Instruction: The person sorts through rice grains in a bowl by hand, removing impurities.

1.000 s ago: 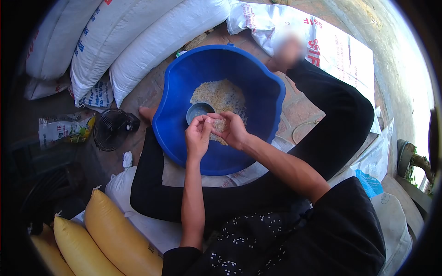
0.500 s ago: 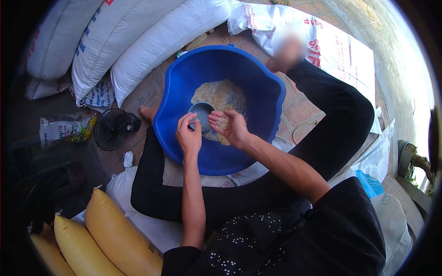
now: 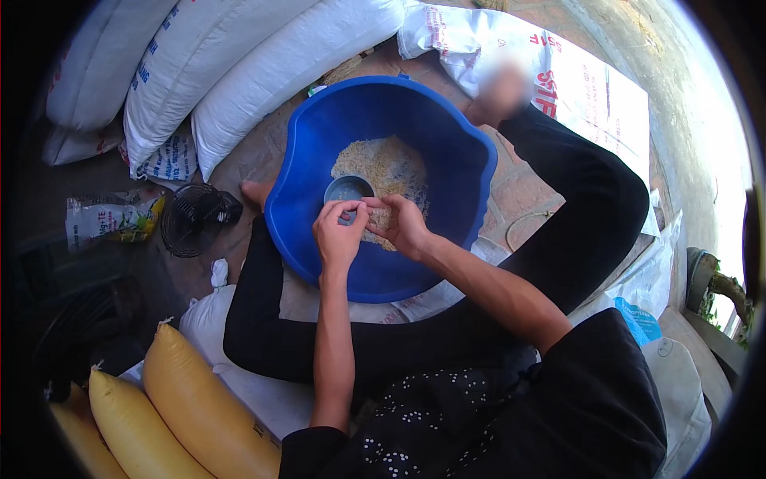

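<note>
Inside the large blue plastic basin [image 3: 447,152], set on the brick floor between the person's black-clad legs: a heap of pale husked grain [image 3: 383,164], spread over the basin bottom; a small round grey-blue cup [image 3: 347,190], upright at the near left edge of the heap. Right hand [image 3: 403,226]: palm up and cupped, half open, a small portion of the grain lying in it, held above the near side of the basin. Left hand [image 3: 339,235]: fingers drawn together in a pinch, tips touching the grain in the right palm, just beside the cup's rim. Around the basin: long white woven sacks [image 3: 239,76] leaning side by side at upper left; yellow filled sacks [image 3: 191,407] at lower left; a small black fan [image 3: 191,219] on the floor left of the basin
</note>
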